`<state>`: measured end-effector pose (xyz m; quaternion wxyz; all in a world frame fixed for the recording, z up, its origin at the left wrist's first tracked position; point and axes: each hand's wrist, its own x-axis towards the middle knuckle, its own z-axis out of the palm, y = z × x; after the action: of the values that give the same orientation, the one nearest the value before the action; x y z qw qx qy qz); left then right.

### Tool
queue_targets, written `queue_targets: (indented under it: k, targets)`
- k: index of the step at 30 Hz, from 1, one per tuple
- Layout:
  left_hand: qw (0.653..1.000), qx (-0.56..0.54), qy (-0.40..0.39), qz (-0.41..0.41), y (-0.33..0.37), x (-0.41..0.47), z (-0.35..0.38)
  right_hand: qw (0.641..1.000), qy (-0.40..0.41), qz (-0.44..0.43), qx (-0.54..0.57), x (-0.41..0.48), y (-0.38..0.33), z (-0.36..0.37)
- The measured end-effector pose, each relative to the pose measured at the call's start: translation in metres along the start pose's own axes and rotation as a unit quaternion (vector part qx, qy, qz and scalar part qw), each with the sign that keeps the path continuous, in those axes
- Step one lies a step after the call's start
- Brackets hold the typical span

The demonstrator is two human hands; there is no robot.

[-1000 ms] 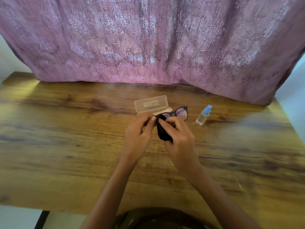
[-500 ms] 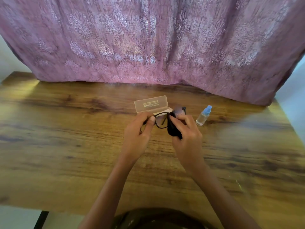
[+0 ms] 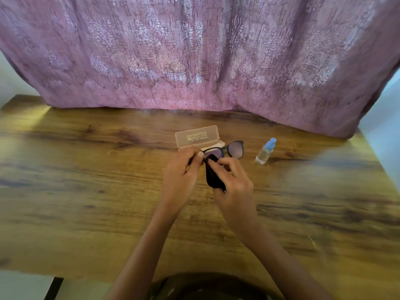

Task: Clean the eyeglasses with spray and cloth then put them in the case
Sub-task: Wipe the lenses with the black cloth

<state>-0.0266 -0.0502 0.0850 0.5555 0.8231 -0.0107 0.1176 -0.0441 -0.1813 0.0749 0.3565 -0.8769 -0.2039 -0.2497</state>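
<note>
The left hand pinches the left end of the black-framed eyeglasses above the wooden table. The right hand is closed on a black cloth, pressing it to the left lens. Just beyond stands the open translucent plastic case, its lid print too small to read. The clear blue-capped spray bottle stands to the right, before a pink patterned curtain.

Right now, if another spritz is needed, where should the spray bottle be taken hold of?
Probably grip the spray bottle around its clear body, below the blue cap, coming from its right side with right-hand fingers. It stands apart on the table, leaning slightly, with open space there; the eyeglasses crowd its left.
</note>
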Motion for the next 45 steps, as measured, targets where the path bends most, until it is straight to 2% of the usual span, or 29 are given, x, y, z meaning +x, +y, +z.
queue_targets:
  k: [7, 13, 20, 25, 35, 45]
  targets:
    - [0.999, 0.022, 0.001, 0.039, 0.004, 0.0, -0.004, 1.0, 0.024, 0.004, 0.004, 0.011, -0.003, 0.002]
    - [0.999, 0.024, 0.005, 0.032, 0.003, 0.009, -0.007, 1.0, 0.004, -0.009, 0.002, 0.001, 0.002, 0.002]
    - [0.999, -0.004, -0.022, 0.048, 0.002, 0.006, -0.006, 1.0, 0.028, -0.009, -0.007, 0.013, -0.003, 0.002]
    - [0.997, -0.013, 0.007, 0.071, 0.001, 0.004, -0.006, 0.999, 0.037, 0.002, -0.029, 0.02, 0.002, -0.001]
    - [0.998, -0.029, 0.052, 0.033, -0.001, 0.003, -0.007, 0.999, 0.022, 0.014, -0.019, 0.004, 0.003, -0.001]
    - [0.998, -0.038, 0.052, 0.015, -0.004, 0.002, -0.006, 0.999, -0.022, -0.021, -0.012, -0.001, -0.006, 0.002]
